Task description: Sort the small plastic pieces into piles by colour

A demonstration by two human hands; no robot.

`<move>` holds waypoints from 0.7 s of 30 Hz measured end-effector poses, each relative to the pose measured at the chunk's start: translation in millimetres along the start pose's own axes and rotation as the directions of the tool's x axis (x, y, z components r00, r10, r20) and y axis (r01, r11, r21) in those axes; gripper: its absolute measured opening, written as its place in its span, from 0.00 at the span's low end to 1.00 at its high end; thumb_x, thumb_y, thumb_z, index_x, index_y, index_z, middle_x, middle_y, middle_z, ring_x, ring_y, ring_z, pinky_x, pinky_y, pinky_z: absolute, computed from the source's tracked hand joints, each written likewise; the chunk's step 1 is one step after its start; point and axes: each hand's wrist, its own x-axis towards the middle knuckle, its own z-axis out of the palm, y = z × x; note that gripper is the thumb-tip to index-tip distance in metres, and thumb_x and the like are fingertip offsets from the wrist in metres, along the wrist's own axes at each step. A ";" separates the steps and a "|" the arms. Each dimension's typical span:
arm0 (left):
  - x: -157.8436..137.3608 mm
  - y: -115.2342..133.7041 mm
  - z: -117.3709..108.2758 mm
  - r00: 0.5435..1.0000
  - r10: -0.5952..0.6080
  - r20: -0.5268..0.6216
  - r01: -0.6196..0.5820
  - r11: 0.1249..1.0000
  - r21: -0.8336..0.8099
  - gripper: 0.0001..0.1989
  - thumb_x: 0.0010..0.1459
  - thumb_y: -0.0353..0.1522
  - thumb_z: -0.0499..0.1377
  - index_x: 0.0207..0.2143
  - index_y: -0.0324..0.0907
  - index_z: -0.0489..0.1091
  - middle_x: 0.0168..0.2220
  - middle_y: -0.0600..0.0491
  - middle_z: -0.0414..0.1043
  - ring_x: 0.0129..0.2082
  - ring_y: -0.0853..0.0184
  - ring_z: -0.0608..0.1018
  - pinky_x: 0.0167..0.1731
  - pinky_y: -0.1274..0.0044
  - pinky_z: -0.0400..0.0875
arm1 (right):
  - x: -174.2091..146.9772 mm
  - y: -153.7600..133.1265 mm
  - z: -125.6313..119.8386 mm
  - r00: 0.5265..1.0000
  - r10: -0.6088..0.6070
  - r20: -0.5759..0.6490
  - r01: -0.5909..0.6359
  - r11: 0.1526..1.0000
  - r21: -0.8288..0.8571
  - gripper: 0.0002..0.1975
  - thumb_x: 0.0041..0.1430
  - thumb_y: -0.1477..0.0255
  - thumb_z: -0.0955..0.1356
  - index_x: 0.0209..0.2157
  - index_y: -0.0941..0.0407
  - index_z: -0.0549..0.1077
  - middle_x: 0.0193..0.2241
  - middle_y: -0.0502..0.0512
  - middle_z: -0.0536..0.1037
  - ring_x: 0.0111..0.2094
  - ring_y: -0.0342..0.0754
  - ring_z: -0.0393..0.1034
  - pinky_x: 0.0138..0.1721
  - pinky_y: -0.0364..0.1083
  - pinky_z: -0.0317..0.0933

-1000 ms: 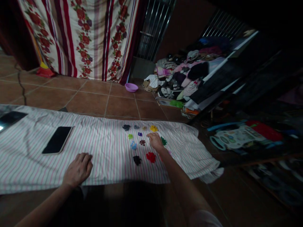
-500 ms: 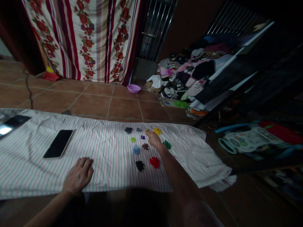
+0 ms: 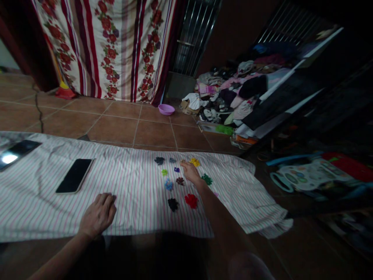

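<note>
My right hand reaches over the striped cloth, its fingertips drawn together at a small tan pile that they partly cover. Whatever they pinch is too small to make out. Close around it lie a yellow pile, a purple pile, a grey pile and a brown pile, all of tiny pieces. My left hand rests on the cloth with its fingers curled in, apart from the piles; nothing shows in it.
More small piles lie on the cloth: dark grey, lime, light blue, black, red and green. A phone and a dark shiny device lie left. Beyond are a purple basin and heaped clothes.
The whole view has shifted slightly. My right hand stays at the tan pile with hardly any movement, and my left hand keeps its place on the cloth.
</note>
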 end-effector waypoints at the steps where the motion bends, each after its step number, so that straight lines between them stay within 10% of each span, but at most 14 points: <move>1: -0.1 -0.2 -0.3 1.000 0.016 0.003 -0.016 1.000 0.001 0.10 0.61 0.26 0.51 0.39 0.43 0.71 0.33 0.51 0.74 0.36 0.61 0.75 0.38 0.69 0.73 | -2.5 -1.6 0.2 1.000 -0.008 -0.029 0.009 1.000 0.025 0.22 0.60 0.83 0.60 0.46 0.56 0.81 0.47 0.61 0.81 0.51 0.52 0.73 0.58 0.49 0.63; 11: -3.6 -1.9 2.6 0.999 0.033 0.010 -0.034 0.998 0.051 0.10 0.62 0.25 0.51 0.39 0.43 0.71 0.33 0.50 0.73 0.35 0.61 0.74 0.38 0.69 0.72 | -67.2 -47.2 16.2 0.940 -0.022 -0.342 0.141 0.935 0.326 0.20 0.63 0.76 0.59 0.45 0.55 0.81 0.47 0.61 0.79 0.51 0.52 0.73 0.57 0.51 0.68; 21: -6.1 -2.9 3.0 0.997 -0.002 0.075 -0.004 0.998 0.069 0.13 0.64 0.26 0.48 0.36 0.44 0.71 0.31 0.51 0.73 0.34 0.60 0.73 0.38 0.68 0.69 | -162.9 -141.5 55.3 0.935 -0.137 -0.328 0.283 0.845 0.453 0.17 0.67 0.73 0.60 0.48 0.47 0.78 0.46 0.57 0.80 0.50 0.50 0.74 0.55 0.52 0.70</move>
